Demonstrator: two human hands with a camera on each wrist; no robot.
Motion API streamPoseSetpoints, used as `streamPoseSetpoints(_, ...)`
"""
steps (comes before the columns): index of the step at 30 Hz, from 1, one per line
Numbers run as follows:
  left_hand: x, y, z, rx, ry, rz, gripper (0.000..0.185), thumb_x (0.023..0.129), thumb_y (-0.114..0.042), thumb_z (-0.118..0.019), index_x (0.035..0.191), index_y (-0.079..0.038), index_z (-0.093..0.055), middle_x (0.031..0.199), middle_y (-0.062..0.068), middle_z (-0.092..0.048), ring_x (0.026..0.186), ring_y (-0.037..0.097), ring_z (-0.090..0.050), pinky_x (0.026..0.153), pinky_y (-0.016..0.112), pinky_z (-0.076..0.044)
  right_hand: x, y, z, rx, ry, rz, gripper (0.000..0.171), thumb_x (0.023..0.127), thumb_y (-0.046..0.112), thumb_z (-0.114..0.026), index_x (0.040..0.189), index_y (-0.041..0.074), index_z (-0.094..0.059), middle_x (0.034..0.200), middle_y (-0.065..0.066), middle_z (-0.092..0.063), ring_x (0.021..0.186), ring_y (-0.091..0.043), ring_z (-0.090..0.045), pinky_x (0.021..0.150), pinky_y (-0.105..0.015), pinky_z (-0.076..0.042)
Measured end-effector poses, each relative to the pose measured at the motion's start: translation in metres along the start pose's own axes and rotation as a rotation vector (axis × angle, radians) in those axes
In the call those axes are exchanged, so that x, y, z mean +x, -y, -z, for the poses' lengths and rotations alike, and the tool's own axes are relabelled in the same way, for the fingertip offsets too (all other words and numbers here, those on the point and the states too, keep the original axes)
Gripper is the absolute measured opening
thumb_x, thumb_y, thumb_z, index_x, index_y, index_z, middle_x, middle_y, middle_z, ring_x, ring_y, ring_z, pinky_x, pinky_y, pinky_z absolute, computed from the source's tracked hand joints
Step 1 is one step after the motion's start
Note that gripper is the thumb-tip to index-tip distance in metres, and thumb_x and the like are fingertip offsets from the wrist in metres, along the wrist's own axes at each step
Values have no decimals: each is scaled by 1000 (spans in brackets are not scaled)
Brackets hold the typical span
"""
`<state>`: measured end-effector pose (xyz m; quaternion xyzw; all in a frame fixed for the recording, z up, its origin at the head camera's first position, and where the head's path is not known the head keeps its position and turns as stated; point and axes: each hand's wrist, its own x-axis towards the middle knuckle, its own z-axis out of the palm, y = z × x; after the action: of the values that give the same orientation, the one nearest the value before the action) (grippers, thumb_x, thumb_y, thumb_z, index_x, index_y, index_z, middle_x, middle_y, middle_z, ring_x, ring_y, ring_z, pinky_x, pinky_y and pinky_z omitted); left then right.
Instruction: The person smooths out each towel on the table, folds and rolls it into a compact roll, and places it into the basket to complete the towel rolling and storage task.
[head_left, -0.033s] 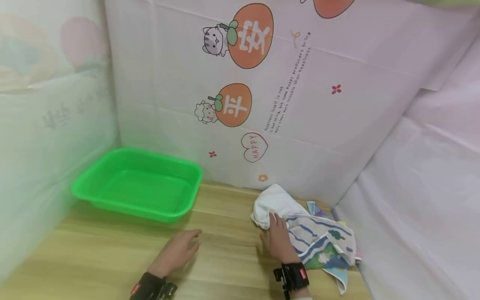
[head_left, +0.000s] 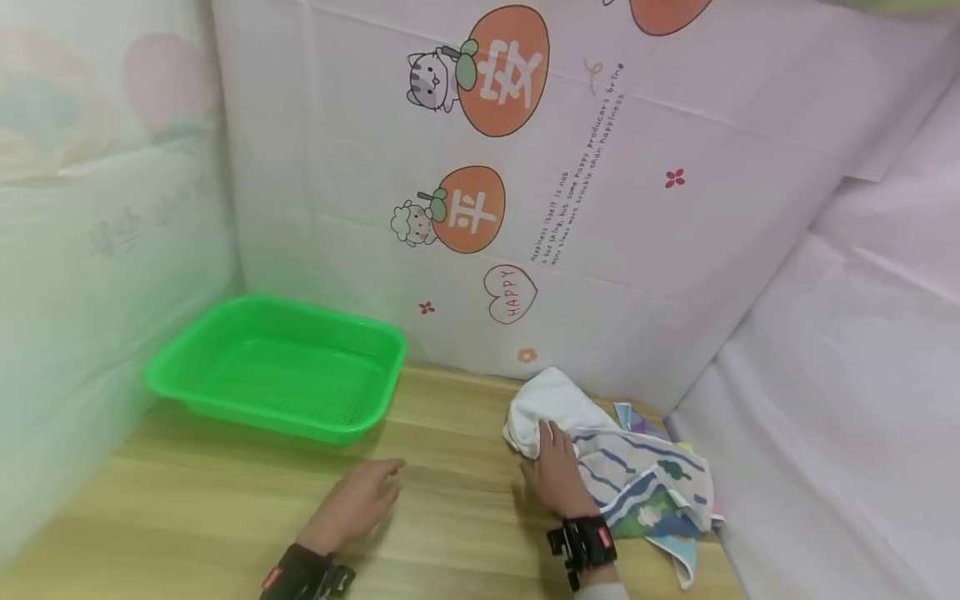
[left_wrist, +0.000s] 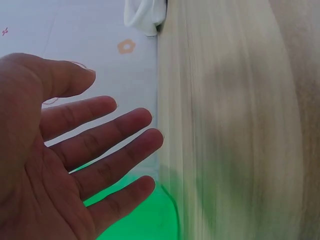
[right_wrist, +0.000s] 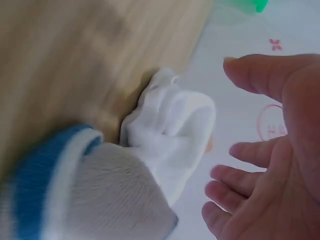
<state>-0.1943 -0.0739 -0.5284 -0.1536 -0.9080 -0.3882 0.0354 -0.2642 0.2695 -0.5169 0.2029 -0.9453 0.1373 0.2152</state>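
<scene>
My right hand (head_left: 551,454) lies with straight fingers against a crumpled white cloth (head_left: 551,400) at the table's back right. The right wrist view shows this hand (right_wrist: 227,135) spread, its palm facing the white cloth (right_wrist: 175,120), with a blue-edged towel (right_wrist: 55,155) close to the camera. A blue-striped towel (head_left: 645,483) with a green patch lies just right of the hand. My left hand (head_left: 375,487) hovers flat and spread over the wooden table (head_left: 450,517), holding nothing. In the left wrist view its fingers (left_wrist: 120,125) are straight and apart.
A green plastic basket (head_left: 247,414) with nothing in it stands at the back left of the table, near the left hand. Printed white sheets wall the table in at the back (head_left: 600,250), left and right. The basket's edge (left_wrist: 150,215) shows under my left hand.
Almost nothing differs. My right hand has crept slightly further onto the white cloth; the left hand holds its place.
</scene>
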Motion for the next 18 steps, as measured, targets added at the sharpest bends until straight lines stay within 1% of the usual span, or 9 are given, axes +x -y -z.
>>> streamPoseSetpoints(3, -2, 0, 1, 7, -11, -15, 34, 99, -17, -63, 130, -3, -63, 123, 17, -69, 111, 33, -67, 94, 54, -55, 24, -14, -11, 2, 78, -63, 78, 84, 13, -78, 141, -19, -36, 137, -46, -42, 124, -60, -44, 105, -66, -40)
streamPoseSetpoints(5, -3, 0, 1, 3, -14, -16, 34, 99, -16, -63, 129, -2, -63, 122, 17, -69, 111, 33, -67, 94, 54, -56, 35, -23, -19, 1, 153, -112, 81, 86, 15, -76, 144, -19, -32, 139, -45, -41, 127, -59, -43, 108, -65, -39)
streamPoseSetpoints(6, -3, 0, 1, 6, -14, -15, 33, 99, -17, -63, 129, -3, -63, 122, 17, -69, 111, 33, -66, 94, 54, -56, 39, -27, -22, -3, 186, -132, 81, 87, 15, -75, 145, -18, -31, 139, -44, -42, 127, -58, -43, 107, -64, -40)
streamPoseSetpoints(8, -3, 0, 1, 3, -9, -13, 33, 99, -17, -63, 128, -2, -63, 122, 17, -69, 112, 34, -66, 94, 54, -55, 44, -34, -28, -16, 219, -153, 76, 87, 13, -75, 145, -16, -35, 134, -40, -47, 122, -56, -48, 98, -63, -47)
streamPoseSetpoints(10, -4, 1, 1, 7, -7, -14, 32, 99, -17, -63, 127, -2, -64, 122, 17, -69, 112, 34, -66, 94, 54, -55, 46, -37, -33, -24, 211, -160, 65, 85, 9, -73, 139, -12, -45, 124, -35, -52, 113, -52, -52, 85, -62, -52)
streamPoseSetpoints(13, -3, 2, 2, 6, -9, -17, 31, 99, -17, -63, 126, -2, -65, 122, 17, -69, 111, 34, -67, 94, 54, -55, 48, -39, -37, -34, 145, -153, 41, 85, 2, -72, 123, -5, -60, 108, -25, -58, 100, -43, -57, 70, -56, -55)
streamPoseSetpoints(15, -3, 3, 2, 1, -10, -20, 30, 99, -16, -63, 125, -1, -65, 121, 18, -70, 110, 34, -67, 93, 54, -56, 51, -38, -38, -25, 102, -143, 25, 87, 0, -70, 112, 0, -65, 100, -19, -60, 93, -38, -60, 66, -52, -55)
streamPoseSetpoints(18, -1, 4, 3, -4, -10, -18, 29, 99, -16, -63, 125, -2, -65, 122, 18, -70, 111, 35, -67, 94, 54, -55, 63, -32, -30, 6, 35, -125, 13, 92, 0, -66, 105, 2, -65, 96, -15, -61, 86, -34, -62, 66, -50, -55)
